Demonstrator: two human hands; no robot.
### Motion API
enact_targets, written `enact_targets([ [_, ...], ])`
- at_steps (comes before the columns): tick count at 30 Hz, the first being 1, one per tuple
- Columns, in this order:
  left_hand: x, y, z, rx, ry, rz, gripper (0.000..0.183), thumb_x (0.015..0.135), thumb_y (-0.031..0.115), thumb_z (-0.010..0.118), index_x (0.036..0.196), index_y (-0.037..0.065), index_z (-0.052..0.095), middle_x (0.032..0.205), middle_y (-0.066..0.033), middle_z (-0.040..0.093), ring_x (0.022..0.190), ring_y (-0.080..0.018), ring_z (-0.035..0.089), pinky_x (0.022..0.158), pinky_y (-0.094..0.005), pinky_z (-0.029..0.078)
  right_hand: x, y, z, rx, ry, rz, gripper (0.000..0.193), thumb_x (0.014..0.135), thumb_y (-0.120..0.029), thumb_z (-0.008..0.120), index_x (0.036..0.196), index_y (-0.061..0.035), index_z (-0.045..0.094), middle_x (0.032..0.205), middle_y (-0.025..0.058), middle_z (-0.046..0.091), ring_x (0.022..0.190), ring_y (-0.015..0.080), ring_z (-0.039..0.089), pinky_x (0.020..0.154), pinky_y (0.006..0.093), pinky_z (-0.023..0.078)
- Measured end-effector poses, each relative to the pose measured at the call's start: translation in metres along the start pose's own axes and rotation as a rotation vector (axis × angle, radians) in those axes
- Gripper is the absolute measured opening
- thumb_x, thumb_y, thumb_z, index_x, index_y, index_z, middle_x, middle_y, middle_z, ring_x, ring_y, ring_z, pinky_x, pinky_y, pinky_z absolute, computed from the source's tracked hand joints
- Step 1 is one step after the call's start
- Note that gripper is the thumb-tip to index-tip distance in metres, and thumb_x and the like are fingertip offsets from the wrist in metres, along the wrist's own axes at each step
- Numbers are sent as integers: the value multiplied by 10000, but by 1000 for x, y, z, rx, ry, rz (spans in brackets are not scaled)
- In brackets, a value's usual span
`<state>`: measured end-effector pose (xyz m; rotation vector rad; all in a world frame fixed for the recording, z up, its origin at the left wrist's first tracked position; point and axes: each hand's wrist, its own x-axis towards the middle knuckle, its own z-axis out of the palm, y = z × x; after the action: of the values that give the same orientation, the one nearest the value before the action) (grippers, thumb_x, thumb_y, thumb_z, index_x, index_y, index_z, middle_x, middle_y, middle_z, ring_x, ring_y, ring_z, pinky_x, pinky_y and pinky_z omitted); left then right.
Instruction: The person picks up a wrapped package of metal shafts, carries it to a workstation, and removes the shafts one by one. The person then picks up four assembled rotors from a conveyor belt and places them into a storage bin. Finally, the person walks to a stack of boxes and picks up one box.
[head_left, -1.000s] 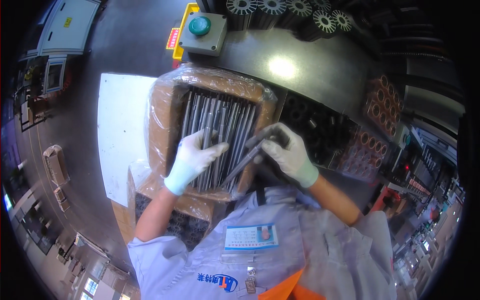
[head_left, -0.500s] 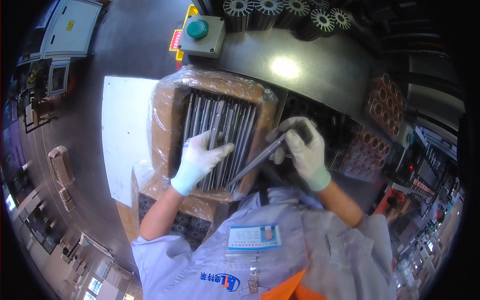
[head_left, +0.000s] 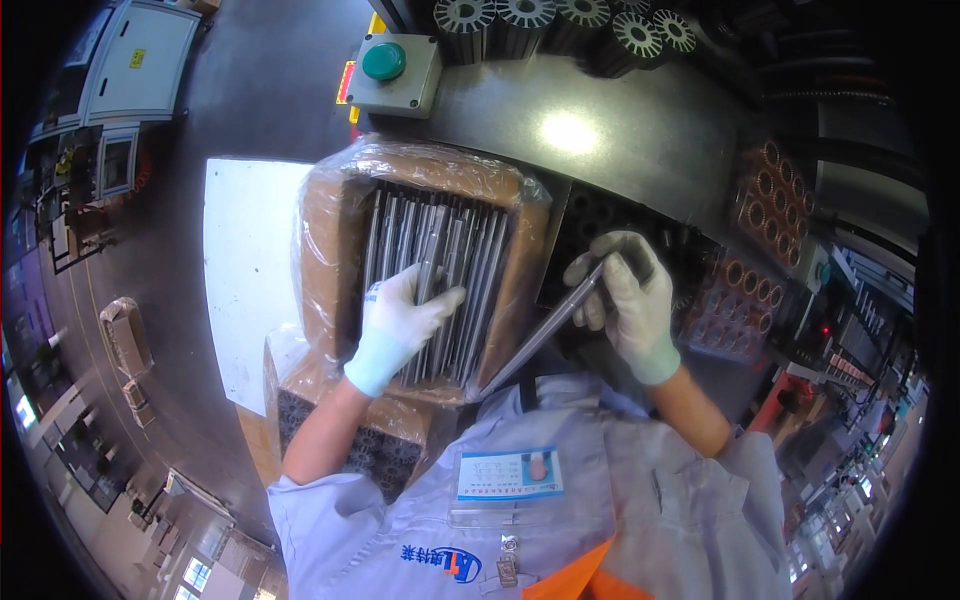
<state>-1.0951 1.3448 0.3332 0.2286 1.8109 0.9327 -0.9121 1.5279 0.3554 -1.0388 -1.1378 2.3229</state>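
The slim metal shaft (head_left: 545, 333) is outside the open carton (head_left: 325, 270), at its lower right corner, and it stands on a slant. The right hand (head_left: 632, 308), in a white glove, has its grip near the upper end: thumb and fingers pinch the shaft there. The lower end comes close to the plastic film (head_left: 375, 152) around the carton; I cannot tell if it touches. Because most of the length is free, the shaft could swing easily, so a hold nearer to the middle would probably be steadier. It would be good also to lift the low end clear of the film and of the shirt (head_left: 345, 515).

The left hand (head_left: 405, 318), gloved too, is over the carton. Its grip is closed with thumb and fingers about a second shaft (head_left: 433, 240), which lies above the packed shafts (head_left: 487, 265). A light, even pressure should be enough here, and care is needed that the metal does not knock on its neighbours.

Farther to the right there are dark round parts (head_left: 590, 212) and copper-coloured rings (head_left: 735, 275). Behind the carton, on the metal surface (head_left: 480, 95), stand slotted cylinders (head_left: 638, 42).
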Motion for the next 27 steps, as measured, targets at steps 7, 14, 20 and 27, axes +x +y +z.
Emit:
enact_targets([
  [7,1,-3,3,252,39,4,251,876,183,730,1049,15,662,641,58,545,548,-17,447,489,-214,386,-3,-2,1,28,-10,-6,267,990,-223,584,1087,21,537,867,187,673,523,109,577,474,222,485],
  [14,-19,5,-3,340,-23,46,369,895,266,720,1132,-7,648,667,34,595,591,-24,505,542,-222,441,-3,-3,6,40,-29,-13,274,985,-230,594,1083,21,539,873,188,676,522,111,579,470,224,486],
  [20,-49,42,-3,290,-372,85,437,862,239,733,1213,13,602,669,0,597,641,-79,558,599,-267,458,-5,-2,26,40,-87,8,291,977,-243,610,1080,20,540,895,174,682,539,98,576,483,226,486],
  [27,-64,43,-3,544,-205,722,451,743,214,764,1141,36,650,782,-119,617,704,-289,630,620,-386,483,-33,-32,54,-172,-399,-289,179,937,-123,622,1026,26,578,992,170,678,678,127,632,600,248,519],
])
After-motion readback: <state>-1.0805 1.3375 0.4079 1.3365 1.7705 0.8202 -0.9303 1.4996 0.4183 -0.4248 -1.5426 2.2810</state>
